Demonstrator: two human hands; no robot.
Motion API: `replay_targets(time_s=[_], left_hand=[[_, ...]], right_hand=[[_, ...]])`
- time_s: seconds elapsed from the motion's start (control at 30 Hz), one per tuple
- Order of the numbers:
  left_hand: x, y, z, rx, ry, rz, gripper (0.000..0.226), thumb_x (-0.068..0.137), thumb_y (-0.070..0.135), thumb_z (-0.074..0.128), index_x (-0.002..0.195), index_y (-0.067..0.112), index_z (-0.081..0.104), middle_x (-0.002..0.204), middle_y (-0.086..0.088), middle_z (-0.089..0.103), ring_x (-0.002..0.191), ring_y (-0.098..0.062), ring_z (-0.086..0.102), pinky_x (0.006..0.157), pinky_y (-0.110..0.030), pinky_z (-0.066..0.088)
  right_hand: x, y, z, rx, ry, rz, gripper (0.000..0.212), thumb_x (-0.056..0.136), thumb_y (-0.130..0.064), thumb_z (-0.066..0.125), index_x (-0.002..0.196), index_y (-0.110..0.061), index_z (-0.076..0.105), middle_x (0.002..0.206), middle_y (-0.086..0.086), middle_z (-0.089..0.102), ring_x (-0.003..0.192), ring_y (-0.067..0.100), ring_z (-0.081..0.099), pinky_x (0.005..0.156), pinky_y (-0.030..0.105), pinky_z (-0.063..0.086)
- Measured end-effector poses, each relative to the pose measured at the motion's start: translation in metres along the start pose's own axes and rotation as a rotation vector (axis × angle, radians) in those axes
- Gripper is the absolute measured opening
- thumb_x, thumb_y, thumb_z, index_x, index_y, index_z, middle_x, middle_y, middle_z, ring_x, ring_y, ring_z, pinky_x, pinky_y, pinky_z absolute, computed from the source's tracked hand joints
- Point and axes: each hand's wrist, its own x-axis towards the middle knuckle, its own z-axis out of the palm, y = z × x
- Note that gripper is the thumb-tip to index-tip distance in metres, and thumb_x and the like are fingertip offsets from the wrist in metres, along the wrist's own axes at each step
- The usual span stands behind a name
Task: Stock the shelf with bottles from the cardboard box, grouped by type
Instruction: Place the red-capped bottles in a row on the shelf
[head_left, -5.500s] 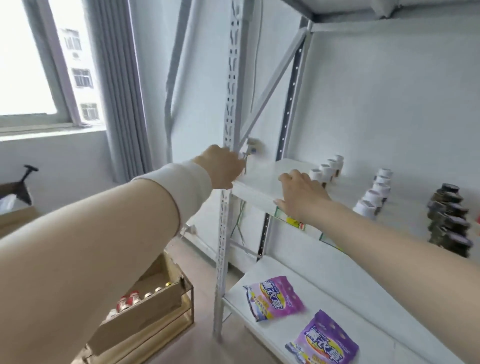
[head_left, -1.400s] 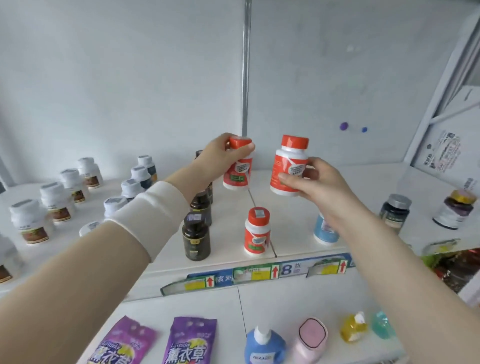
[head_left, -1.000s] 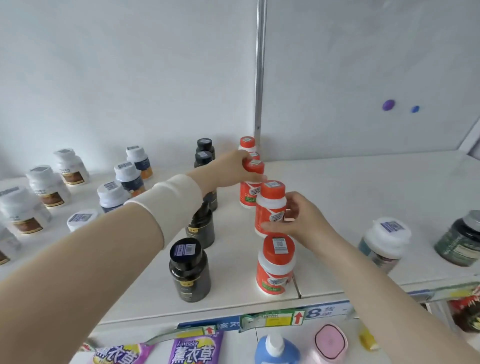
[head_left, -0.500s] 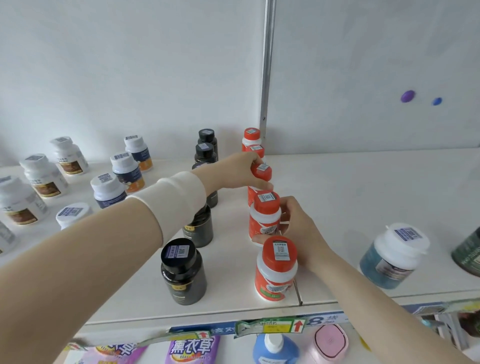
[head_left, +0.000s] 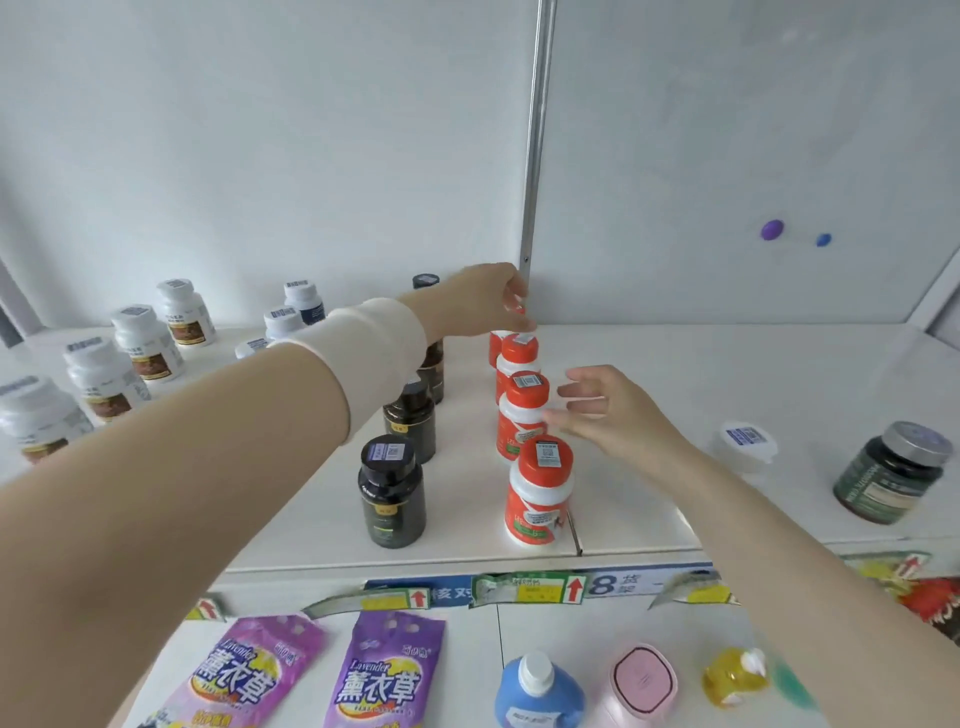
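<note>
Red-capped bottles (head_left: 540, 488) file back along the shelf (head_left: 727, 374), one type together; our left hand (head_left: 483, 299) pinches the rear bottle (head_left: 493, 349) by its cap to seat it, our right hand (head_left: 613, 415) spread beside.

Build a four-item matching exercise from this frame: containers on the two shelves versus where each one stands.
Things
1. front red-capped bottle
2. front black bottle
3. dark green jar
4. blue bottle

Places
A. lower shelf, beside the pink container
B. upper shelf, far right, standing alone
C. upper shelf, front of the dark row, left of the red-capped row
D. upper shelf, nearest the front edge, in front of the right hand

Pairs: 1-D, 2-C, 3-B, 4-A
</note>
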Motion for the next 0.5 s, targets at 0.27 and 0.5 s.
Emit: replay_targets(time_s=[0.27,0.5], left_hand=[[-0.130,0.035,-0.049,0.694,0.190,-0.035,0.042,0.091,0.033,0.051,0.128,0.015,0.045,0.122,-0.006,0.057,0.108,-0.027,0.055,0.079,-0.032,0.039],[-0.262,0.019,-0.064,1.082,0.156,-0.145,0.034,0.093,0.029,0.047,0.122,0.012,0.046,0.118,-0.007,0.057,0.109,-0.026,0.053,0.076,-0.031,0.033]], right_hand=[[-0.068,-0.078,-0.014,-0.364,0.123,-0.188,0.051,0.087,-0.032,0.060,0.130,-0.010,0.044,0.133,0.006,0.052,0.117,0.021,0.051,0.087,0.027,0.038],[-0.148,-0.127,0.067,-0.793,0.050,-0.459,0.042,0.090,-0.029,0.052,0.127,-0.010,0.046,0.125,0.013,0.053,0.114,0.031,0.051,0.087,0.038,0.044]])
